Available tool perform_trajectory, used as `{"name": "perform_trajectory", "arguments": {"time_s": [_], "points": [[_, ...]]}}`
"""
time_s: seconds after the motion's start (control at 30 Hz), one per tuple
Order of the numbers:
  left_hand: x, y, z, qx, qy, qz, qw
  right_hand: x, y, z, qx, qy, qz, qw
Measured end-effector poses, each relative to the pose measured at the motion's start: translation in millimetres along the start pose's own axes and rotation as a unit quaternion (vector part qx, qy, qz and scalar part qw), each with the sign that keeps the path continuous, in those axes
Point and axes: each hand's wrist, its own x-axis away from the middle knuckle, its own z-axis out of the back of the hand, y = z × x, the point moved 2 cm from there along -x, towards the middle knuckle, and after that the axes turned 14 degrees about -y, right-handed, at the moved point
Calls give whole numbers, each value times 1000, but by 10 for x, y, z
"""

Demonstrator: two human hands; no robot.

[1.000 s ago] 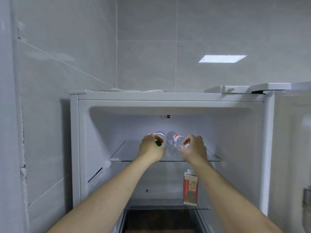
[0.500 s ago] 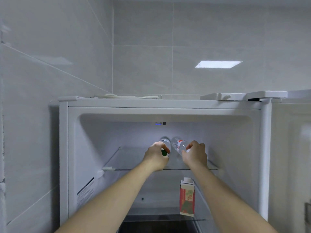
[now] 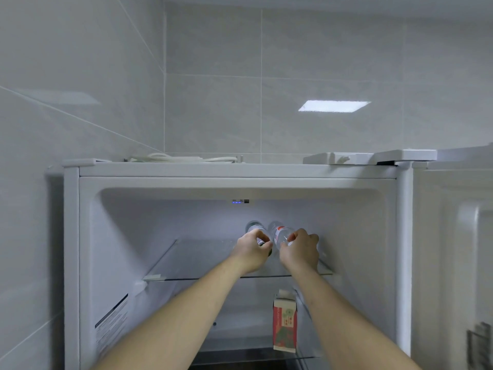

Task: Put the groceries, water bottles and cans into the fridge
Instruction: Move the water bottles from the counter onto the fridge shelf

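The white fridge [image 3: 240,170] stands open in front of me. Two clear water bottles lie on their sides on its top glass shelf [image 3: 192,260], pointing toward the back. My left hand [image 3: 250,253] is closed on the cap end of the left water bottle [image 3: 253,227], which has a green cap. My right hand [image 3: 300,251] grips the neck end of the right water bottle [image 3: 278,233], which carries a red and white label. The two bottles lie side by side, almost touching.
A red and green carton [image 3: 285,325] stands on the lower shelf at the right. The open fridge door [image 3: 453,249] is at the right. A white cable [image 3: 170,157] lies on the fridge top. Tiled walls close in behind and to the left.
My view has tilted upward, so the fridge sits lower in the frame. Both hands have pushed the bottles a little deeper onto the top shelf and stay closed on them.
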Motion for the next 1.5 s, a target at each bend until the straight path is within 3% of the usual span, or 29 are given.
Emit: {"name": "perform_trajectory", "arguments": {"time_s": [0.27, 0.57, 0.97, 1.17, 1.3, 1.5], "points": [[-68, 113, -64, -54, -36, -7, 998, 44, -12, -10, -22, 10, 8, 1000], [66, 36, -13, 1, -62, -13, 998, 140, -20, -24, 41, 52, 52, 996], [473, -180, 172, -60, -60, -10, 996, 850, 60, 59, -130, 119, 192, 965], [945, -116, 131, -48, 2, -62, 997, 1517, 311, 201, -229, 0, 173, 958], [1757, -183, -127, -76, 63, -117, 988, 2166, 698, 236, -196, -79, 182, 960], [2771, -544, -699, -87, -3, -104, 991, 2927, 1394, 331, -80, -210, 161, 961]]}}
